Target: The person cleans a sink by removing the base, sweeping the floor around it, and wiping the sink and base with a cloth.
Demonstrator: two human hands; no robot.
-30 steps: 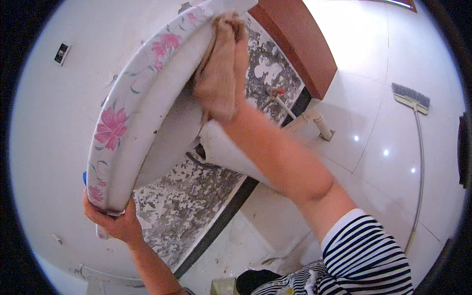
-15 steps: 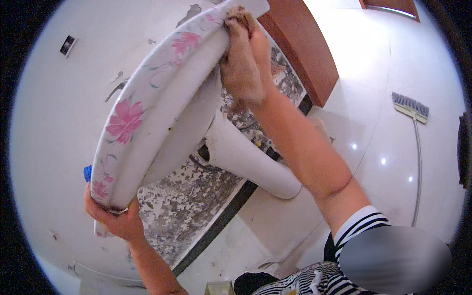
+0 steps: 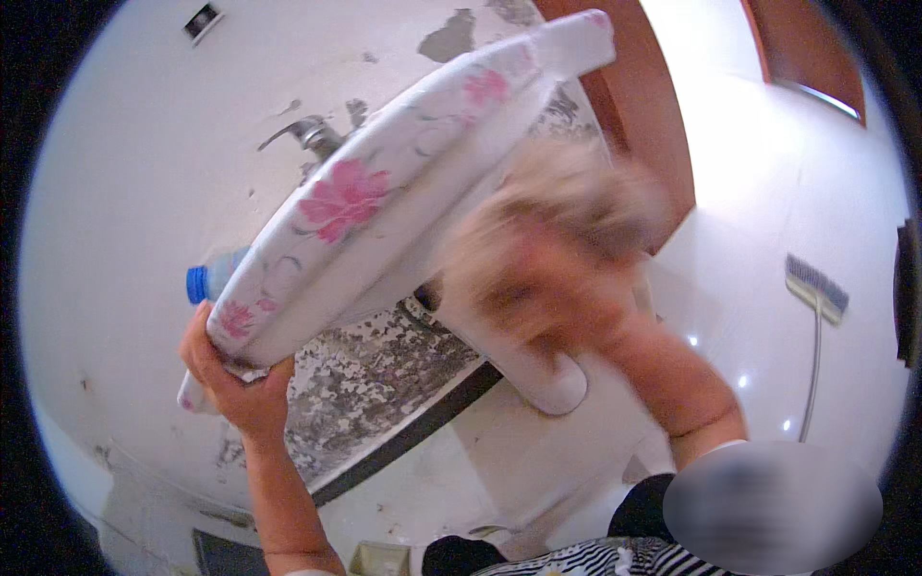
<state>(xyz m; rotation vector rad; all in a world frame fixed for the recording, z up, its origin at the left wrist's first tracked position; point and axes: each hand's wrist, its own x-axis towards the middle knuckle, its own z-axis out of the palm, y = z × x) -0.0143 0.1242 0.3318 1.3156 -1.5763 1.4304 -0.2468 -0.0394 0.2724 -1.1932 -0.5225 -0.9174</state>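
Note:
A white washbasin with pink flowers painted along its front stands on a white pedestal. My left hand grips the basin's near left corner, fingers wrapped round the rim. Below the right part of the basin, my right hand is smeared by motion. A brown cloth is bunched in it, apparently away from the basin's front face. Behind the rim show a metal tap and a clear bottle with a blue cap.
The wall under the basin is stained and peeling above a dark skirting strip. A brown wooden panel stands beyond the basin. To the right, a broom lies on the pale floor. A small pale container sits near the lower edge.
My right hand has come down and back from the basin's far end, bringing the cloth with it. The left hand keeps its hold on the corner. The view has shifted, revealing the tap and more bottle.

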